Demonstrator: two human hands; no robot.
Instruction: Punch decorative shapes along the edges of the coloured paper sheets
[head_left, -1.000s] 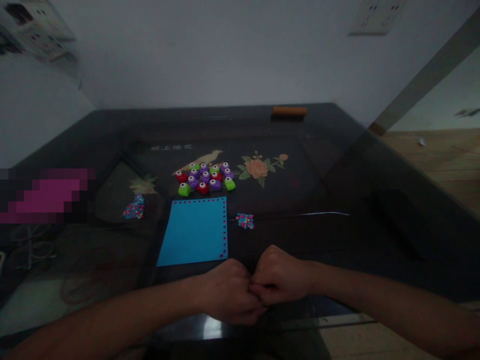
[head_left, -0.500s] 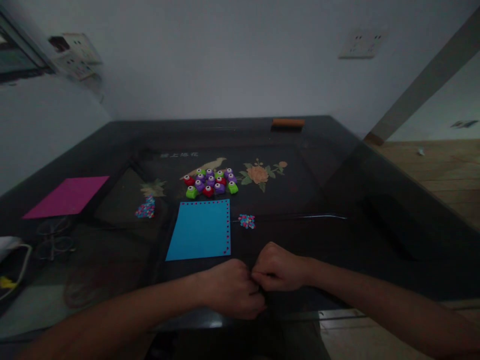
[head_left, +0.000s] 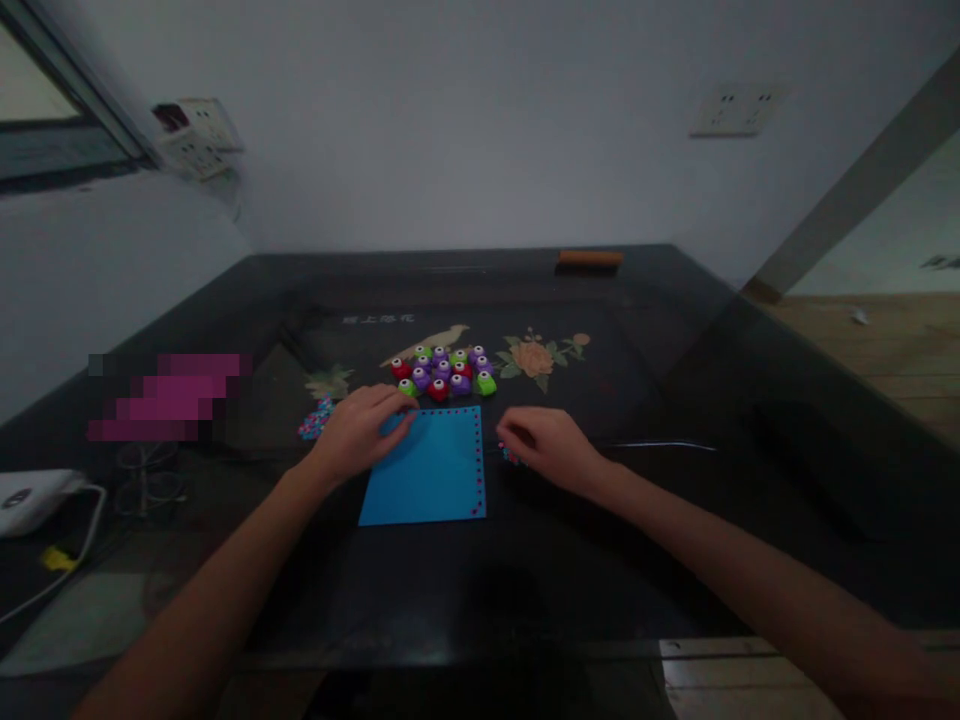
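My left hand [head_left: 364, 425] is over the top left part of a blue sheet of paper [head_left: 427, 470]. Its thumb and fingertips come together near the sheet's top edge; whatever is between them, if anything, is too small to make out. Small dark red dots line the sheet's top and right edges. To the right of the sheet, my right hand [head_left: 555, 445] is curled closed above a little pile of tiny coloured pieces [head_left: 510, 455], partly covering it. What its fingertips hold, if anything, is hidden. Another pile of pink and blue pieces [head_left: 315, 418] lies beside my left wrist.
Several red, green and purple craft punches [head_left: 442, 372] stand behind the sheet. A pink sheet [head_left: 176, 395], glasses [head_left: 150, 480] and a white device with a cable [head_left: 37, 500] lie on the left. A brown roll [head_left: 590, 259] rests at the table's [head_left: 637, 560] back edge.
Both hands were together as fists near the front edge. They have parted and moved forward, the left up to the blue sheet, the right to the small pile. The view has shifted slightly.
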